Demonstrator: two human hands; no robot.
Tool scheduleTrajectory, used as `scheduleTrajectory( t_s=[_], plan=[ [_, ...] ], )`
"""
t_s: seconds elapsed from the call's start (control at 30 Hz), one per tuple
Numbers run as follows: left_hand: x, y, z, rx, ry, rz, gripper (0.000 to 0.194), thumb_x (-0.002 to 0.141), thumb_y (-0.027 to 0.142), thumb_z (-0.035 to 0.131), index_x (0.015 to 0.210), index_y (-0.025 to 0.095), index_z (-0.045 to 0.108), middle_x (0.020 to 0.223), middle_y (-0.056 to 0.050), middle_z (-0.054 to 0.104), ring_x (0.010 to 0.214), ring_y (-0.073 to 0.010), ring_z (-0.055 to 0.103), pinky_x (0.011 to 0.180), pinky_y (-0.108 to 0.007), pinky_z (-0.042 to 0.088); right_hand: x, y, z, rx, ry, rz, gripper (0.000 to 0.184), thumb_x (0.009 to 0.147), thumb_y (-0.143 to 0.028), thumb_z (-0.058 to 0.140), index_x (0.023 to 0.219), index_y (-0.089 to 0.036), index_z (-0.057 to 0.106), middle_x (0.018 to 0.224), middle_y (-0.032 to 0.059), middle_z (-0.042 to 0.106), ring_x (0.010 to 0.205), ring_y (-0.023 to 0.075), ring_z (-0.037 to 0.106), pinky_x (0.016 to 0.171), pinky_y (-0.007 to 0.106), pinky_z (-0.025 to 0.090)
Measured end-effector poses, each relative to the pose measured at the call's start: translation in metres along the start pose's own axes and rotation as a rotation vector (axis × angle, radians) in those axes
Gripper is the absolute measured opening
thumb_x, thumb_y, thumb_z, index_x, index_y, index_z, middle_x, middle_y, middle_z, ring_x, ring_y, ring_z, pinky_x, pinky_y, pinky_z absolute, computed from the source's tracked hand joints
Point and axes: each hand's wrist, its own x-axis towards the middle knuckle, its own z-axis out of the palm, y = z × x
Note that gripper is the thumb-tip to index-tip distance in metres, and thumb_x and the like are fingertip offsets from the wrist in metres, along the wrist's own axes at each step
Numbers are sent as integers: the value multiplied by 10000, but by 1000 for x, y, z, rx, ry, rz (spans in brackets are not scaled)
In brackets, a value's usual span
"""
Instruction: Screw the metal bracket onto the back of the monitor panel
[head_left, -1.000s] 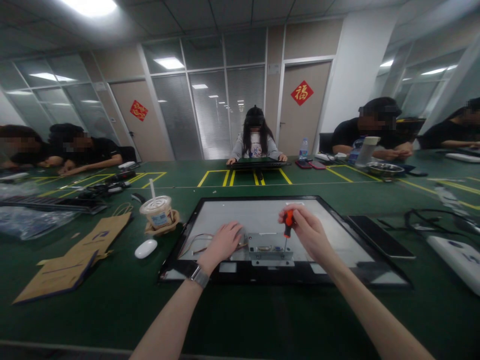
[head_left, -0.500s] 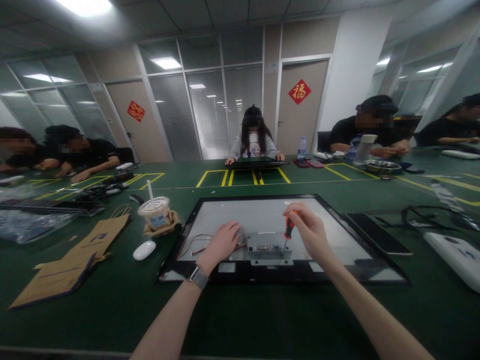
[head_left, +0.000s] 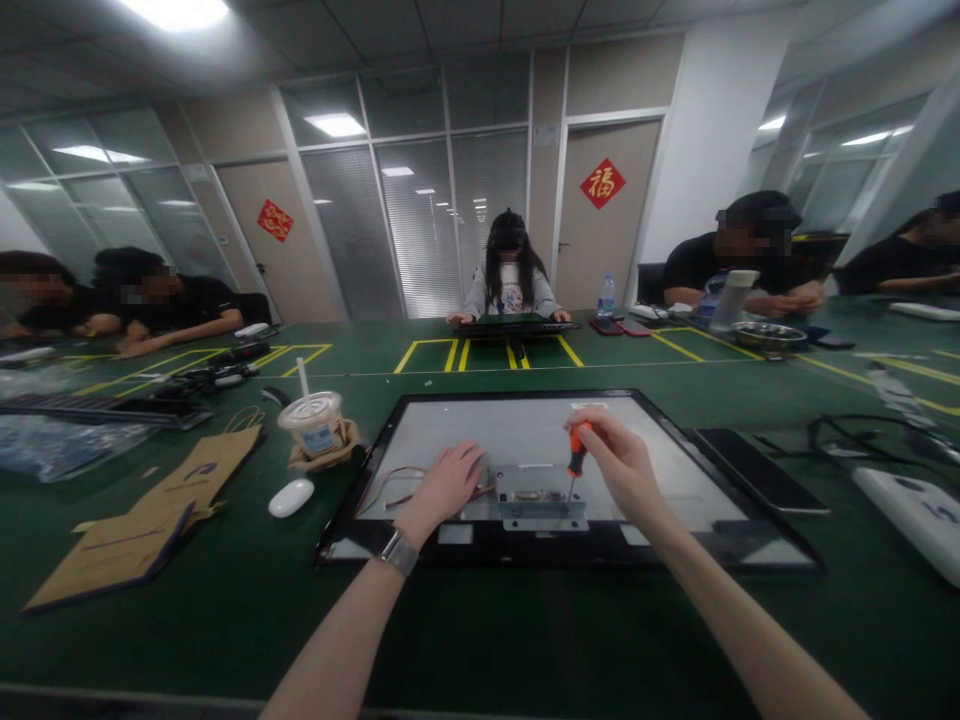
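Observation:
A flat display panel (head_left: 517, 425) with a black frame lies on the green table in front of me. Near its front edge sits a metal bracket (head_left: 541, 520) with a small circuit board (head_left: 536, 496) in it. My right hand (head_left: 616, 455) grips an orange-and-black screwdriver (head_left: 577, 452) by the handle, its shaft pointing down at the right end of the bracket. My left hand (head_left: 448, 482) rests flat with fingers stretched out, just left of the bracket. Thin wires (head_left: 394, 488) run across the panel beside that hand. The screwdriver's tip is too small to make out clearly.
Left of the panel are a drink cup (head_left: 313, 425), a white mouse (head_left: 291, 498) and a brown paper bag (head_left: 142, 515). A black phone (head_left: 757, 468), cables and a white device (head_left: 911, 520) lie to the right. Across the table a person (head_left: 510, 270) holds another panel.
The hands, screwdriver and panel keep nearly the same places. The whole view has shifted very slightly.

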Motion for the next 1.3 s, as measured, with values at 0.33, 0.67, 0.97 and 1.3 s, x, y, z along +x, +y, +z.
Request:
scheduleTrajectory(
  t_s=[0.33, 0.67, 0.97, 1.3],
  plan=[
    [1, -1, 1, -5, -13, -9, 412, 1004, 258, 405, 1382, 143, 524, 1493, -132, 480, 1383, -246, 443, 1180, -436, 303, -2, 1, 2, 35, 24, 23, 211, 889, -424, 638, 974, -245, 709, 862, 42, 698, 816, 208, 660, 747, 363, 533],
    [1, -3, 2, -11, 8, 7, 409, 996, 260, 402, 1372, 159, 528, 1479, -132, 496, 1372, -249, 452, 1171, -442, 315, 0, -3, 0, 5, 14, -22, 155, 836, -402, 693, 827, -251, 725, 849, 39, 627, 800, 209, 602, 671, 342, 515],
    [0, 0, -1, -17, -7, 10, 410, 995, 250, 394, 1369, 149, 528, 1486, -136, 487, 1385, -247, 436, 1174, -443, 306, -2, 7, -2, 99, -17, 45, 227, 951, -411, 548, 1008, -259, 707, 898, 45, 703, 887, 217, 649, 803, 376, 517],
    [0, -1, 0, -16, 1, 14, 401, 993, 250, 391, 1360, 171, 530, 1484, -128, 490, 1376, -239, 449, 1172, -439, 308, -1, 5, -2, 25, 28, 32, 234, 910, -431, 604, 1016, -257, 720, 856, 41, 684, 841, 219, 648, 776, 381, 530]
  ],
)
